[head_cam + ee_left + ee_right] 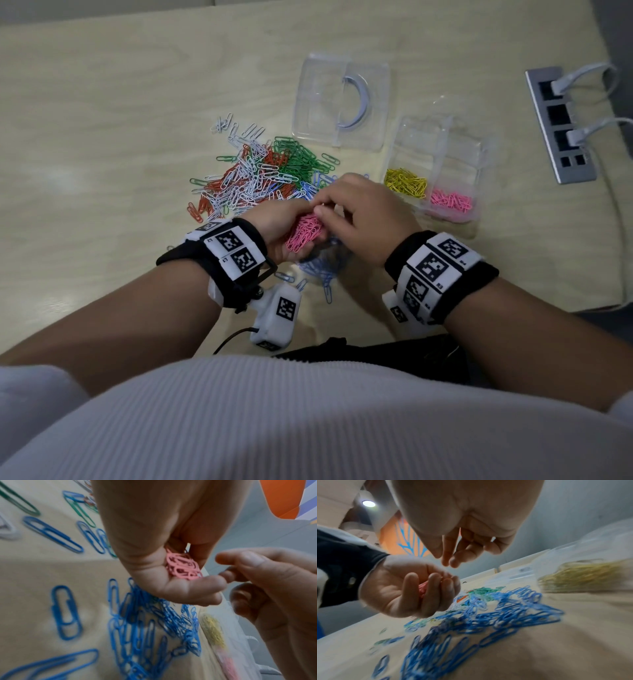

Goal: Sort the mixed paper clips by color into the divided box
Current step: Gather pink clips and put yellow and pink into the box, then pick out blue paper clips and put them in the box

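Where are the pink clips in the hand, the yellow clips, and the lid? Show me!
pink clips (305,231), head view, middle of the bunch in the left hand (274,228).
yellow clips (406,182), head view, middle of the pile in the box (455,137).
lid (318,102), head view, its clear left part.

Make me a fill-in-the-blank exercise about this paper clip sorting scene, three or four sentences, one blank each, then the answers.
1. The person's left hand holds a bunch of ____ paper clips in its grip.
2. In the clear plastic divided box, the compartment beside the pink paper clips holds ____ paper clips.
3. The separated heap on the light wooden table below both hands is made of ____ paper clips.
4. The right hand reaches toward the bunch in the ____ hand.

Missing words: pink; yellow; blue; left
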A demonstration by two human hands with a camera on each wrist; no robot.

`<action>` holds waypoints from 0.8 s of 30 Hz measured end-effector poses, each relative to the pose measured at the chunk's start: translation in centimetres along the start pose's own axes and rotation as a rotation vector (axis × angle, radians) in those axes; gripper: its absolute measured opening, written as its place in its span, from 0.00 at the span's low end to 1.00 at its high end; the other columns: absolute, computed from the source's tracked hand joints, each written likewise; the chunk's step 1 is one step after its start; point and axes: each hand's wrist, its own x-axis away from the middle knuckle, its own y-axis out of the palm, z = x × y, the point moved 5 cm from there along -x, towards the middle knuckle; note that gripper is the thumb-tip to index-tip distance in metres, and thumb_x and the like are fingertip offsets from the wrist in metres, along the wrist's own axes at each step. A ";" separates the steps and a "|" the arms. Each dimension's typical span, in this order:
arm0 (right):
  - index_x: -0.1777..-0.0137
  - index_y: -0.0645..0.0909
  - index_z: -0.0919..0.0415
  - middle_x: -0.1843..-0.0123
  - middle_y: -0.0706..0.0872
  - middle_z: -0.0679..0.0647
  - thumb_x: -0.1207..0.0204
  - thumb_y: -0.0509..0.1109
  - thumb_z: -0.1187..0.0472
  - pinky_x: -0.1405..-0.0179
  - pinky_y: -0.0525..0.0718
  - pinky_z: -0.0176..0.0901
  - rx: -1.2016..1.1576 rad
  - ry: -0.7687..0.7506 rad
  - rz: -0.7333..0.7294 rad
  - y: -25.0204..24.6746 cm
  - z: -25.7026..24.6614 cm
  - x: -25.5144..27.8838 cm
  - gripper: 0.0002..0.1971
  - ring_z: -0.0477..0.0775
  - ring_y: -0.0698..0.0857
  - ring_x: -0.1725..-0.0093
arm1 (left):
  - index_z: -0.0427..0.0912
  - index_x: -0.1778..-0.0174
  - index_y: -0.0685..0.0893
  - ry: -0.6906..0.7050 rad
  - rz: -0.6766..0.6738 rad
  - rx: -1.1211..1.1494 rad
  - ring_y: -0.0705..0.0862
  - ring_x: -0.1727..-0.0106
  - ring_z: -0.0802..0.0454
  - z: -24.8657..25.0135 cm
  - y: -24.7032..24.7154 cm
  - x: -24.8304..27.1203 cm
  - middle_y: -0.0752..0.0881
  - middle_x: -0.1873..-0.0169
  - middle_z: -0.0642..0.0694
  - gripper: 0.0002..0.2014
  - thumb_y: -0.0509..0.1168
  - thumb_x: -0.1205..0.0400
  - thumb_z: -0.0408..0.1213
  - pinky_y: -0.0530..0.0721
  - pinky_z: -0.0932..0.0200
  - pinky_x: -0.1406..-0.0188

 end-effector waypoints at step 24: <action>0.47 0.77 0.48 0.39 0.73 0.51 0.18 0.62 0.53 0.40 0.81 0.56 -0.047 0.695 0.337 -11.8 17.7 8.4 0.04 0.56 0.82 0.48 | 0.38 0.66 0.83 0.648 0.098 -0.401 0.81 0.66 0.47 8.0 20.1 -6.5 0.84 0.69 0.40 0.15 0.56 0.16 0.32 0.83 0.47 0.57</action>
